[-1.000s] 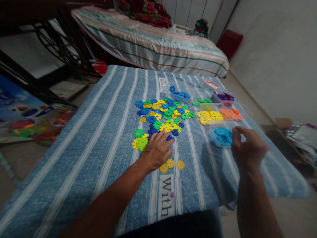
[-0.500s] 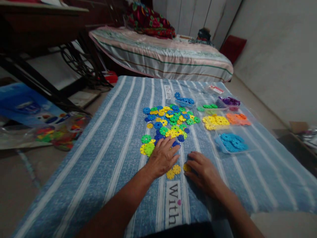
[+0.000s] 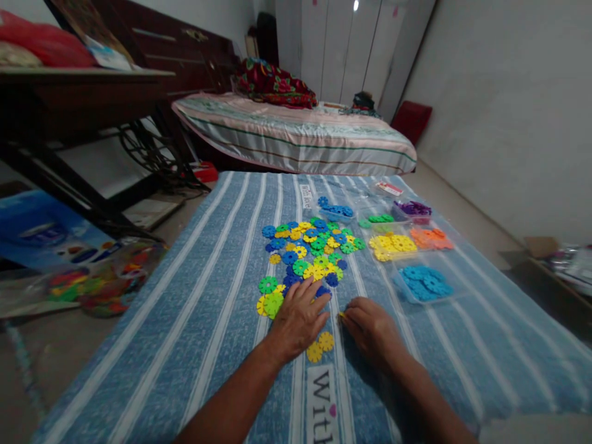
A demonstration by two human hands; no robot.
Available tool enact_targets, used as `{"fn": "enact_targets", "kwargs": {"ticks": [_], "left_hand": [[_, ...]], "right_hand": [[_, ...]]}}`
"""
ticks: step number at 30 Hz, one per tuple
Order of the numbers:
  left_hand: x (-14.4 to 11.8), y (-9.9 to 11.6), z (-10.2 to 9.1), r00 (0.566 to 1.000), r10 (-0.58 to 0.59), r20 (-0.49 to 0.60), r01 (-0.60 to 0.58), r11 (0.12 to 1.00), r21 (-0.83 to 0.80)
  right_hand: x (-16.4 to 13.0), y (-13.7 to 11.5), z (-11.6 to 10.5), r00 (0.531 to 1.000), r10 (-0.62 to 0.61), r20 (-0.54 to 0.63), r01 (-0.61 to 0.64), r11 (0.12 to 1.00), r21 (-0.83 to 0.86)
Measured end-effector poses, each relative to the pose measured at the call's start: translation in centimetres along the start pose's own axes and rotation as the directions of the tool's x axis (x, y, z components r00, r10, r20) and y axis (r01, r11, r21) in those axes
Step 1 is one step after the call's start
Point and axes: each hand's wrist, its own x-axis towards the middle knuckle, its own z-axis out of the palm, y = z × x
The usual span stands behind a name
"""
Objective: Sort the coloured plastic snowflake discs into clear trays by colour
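Note:
My left hand (image 3: pixel 298 317) lies palm down with its fingers stretched over the near edge of a pile of notched plastic discs (image 3: pixel 319 240) in blue, green and yellow. To its right, my right hand (image 3: pixel 374 327) pinches a yellow notched disc (image 3: pixel 341 315), mostly hidden by the fingers, just above the striped cloth. Two yellow discs (image 3: pixel 320 347) lie on the cloth below my left hand. Beside its fingertips, to the left, is a cluster of lime and yellow discs (image 3: pixel 272 304).
On the right of the striped cloth (image 3: pixel 222 277) stand clear boxes of light blue discs (image 3: pixel 425 282), yellow discs (image 3: pixel 393 244), orange discs (image 3: pixel 432 238) and purple discs (image 3: pixel 413 209). A box of blue discs (image 3: pixel 337 211) is farther back. A bed (image 3: pixel 300 139) stands behind.
The view has tilted upward. My right hand has closed its fingers on the yellow disc, which now shows less. My left hand stays spread over the discs.

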Motion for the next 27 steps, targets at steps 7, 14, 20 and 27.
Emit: {"fn": "enact_targets", "kwargs": {"ticks": [7,14,20,27], "left_hand": [[0.0,-0.2,0.2,1.000,0.000,0.001,0.000,1.000,-0.013],[0.0,-0.1,0.0,1.000,0.005,-0.001,-0.005,1.000,-0.016],[0.1,0.0,0.0,1.000,-0.004,0.024,0.005,1.000,-0.020],[0.2,0.1,0.0,1.000,0.006,0.015,-0.006,0.999,-0.043]], "right_hand": [[-0.3,-1.4,-0.2,0.999,-0.034,0.011,0.034,0.998,0.046],[2.6,0.6,-3.3,0.996,-0.081,-0.030,0.081,0.997,0.000],[7.4,5.8,-7.9,0.900,0.032,-0.434,-0.193,0.923,-0.333],[3.0,-0.2,-3.8,0.993,-0.098,0.072,0.098,0.995,0.009]]}}
